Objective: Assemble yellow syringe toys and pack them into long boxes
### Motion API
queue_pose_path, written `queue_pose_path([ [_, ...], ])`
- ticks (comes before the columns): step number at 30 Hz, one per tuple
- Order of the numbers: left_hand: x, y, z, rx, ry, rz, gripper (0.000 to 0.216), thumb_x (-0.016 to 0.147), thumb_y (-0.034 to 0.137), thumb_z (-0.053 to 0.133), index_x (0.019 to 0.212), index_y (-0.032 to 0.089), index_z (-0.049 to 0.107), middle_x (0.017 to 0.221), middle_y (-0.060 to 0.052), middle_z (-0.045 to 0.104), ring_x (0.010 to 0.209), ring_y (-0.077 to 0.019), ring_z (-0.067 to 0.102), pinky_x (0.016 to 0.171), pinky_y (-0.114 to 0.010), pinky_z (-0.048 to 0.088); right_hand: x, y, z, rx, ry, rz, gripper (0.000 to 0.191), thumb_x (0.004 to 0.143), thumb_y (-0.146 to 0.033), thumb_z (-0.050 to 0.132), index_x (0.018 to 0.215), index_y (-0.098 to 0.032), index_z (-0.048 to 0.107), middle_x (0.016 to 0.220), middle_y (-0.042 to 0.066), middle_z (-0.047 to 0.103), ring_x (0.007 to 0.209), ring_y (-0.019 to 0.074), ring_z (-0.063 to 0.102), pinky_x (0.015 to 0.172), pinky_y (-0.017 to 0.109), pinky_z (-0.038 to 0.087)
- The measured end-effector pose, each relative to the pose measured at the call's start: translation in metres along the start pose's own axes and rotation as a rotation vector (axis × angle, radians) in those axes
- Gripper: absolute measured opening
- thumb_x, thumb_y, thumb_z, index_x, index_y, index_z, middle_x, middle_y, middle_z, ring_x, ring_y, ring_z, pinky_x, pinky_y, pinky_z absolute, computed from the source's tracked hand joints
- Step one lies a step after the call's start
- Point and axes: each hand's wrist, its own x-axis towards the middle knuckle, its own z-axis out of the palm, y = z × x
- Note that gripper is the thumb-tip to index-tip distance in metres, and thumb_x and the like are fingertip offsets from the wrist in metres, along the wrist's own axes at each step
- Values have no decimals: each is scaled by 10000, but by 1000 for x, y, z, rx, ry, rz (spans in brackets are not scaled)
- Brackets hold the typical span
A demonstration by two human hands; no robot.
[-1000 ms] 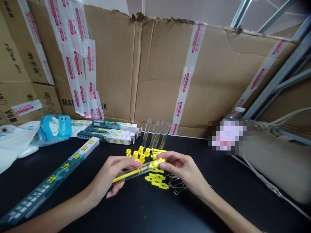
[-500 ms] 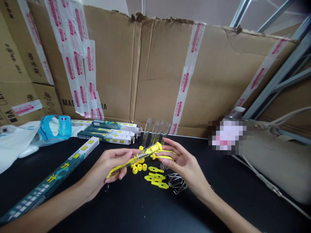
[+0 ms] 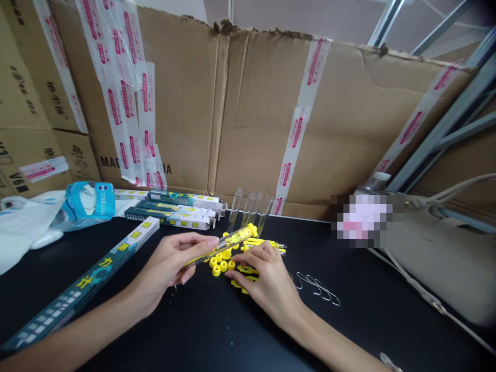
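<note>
My left hand (image 3: 176, 258) is closed around a spring scale (image 3: 238, 236), a clear tube with yellow parts inside and a yellow cap at its upper right end. The tube is tilted, and a small hook shows below the hand. Over the yellow parts on the table reaches my right hand (image 3: 267, 276), thumb and forefinger apart on either side of a yellow cap (image 3: 231, 265). More yellow caps (image 3: 216, 270) lie left of it. Flat yellow strips (image 3: 245, 269) are partly hidden under the right hand, and yellow pieces with springs (image 3: 271, 244) lie just beyond.
Several clear tubes (image 3: 248, 209) stand upright at the back, before a cardboard wall (image 3: 256, 119). Metal hooks (image 3: 320, 289) lie to the right. Printed boxes (image 3: 174, 212) are stacked back left, one long box (image 3: 89, 279) nearer. A bag (image 3: 434, 258) sits at far right.
My right hand has moved left and down from beside the scale's cap to the small caps on the table, uncovering the metal hooks. The left hand still holds the scale.
</note>
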Motion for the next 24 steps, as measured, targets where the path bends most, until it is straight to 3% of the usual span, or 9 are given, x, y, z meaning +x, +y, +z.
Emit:
queue_pose_path([
  [6,-2,-4,2,25,-10,-4,452,754,556,725,912,133,713,635,38,548,348,0,316,363,-181,84,1,2,-1,51,-32,34,67,816,-259,773,864,-234,734,848,31,723,874,266,615,908,469,420],
  [13,1,-4,0,45,-11,18,455,793,572,664,901,131,695,656,33,538,346,-7,329,352,-189,88,-2,-1,-2,131,-20,26,102,802,-145,715,874,-215,699,891,42,736,881,259,642,826,405,497],
  [18,1,-3,0,51,3,10,445,787,569,665,908,142,704,617,44,516,348,-17,331,355,-186,112,-1,6,-17,299,116,136,175,892,-272,620,1031,-213,706,901,54,736,769,215,656,741,352,532],
  [24,1,-7,2,38,26,19,420,712,551,743,779,139,694,649,12,597,334,-8,330,353,-185,94,4,11,-39,721,230,316,253,862,-397,676,1047,-232,729,1070,63,747,999,243,692,901,365,558],
])
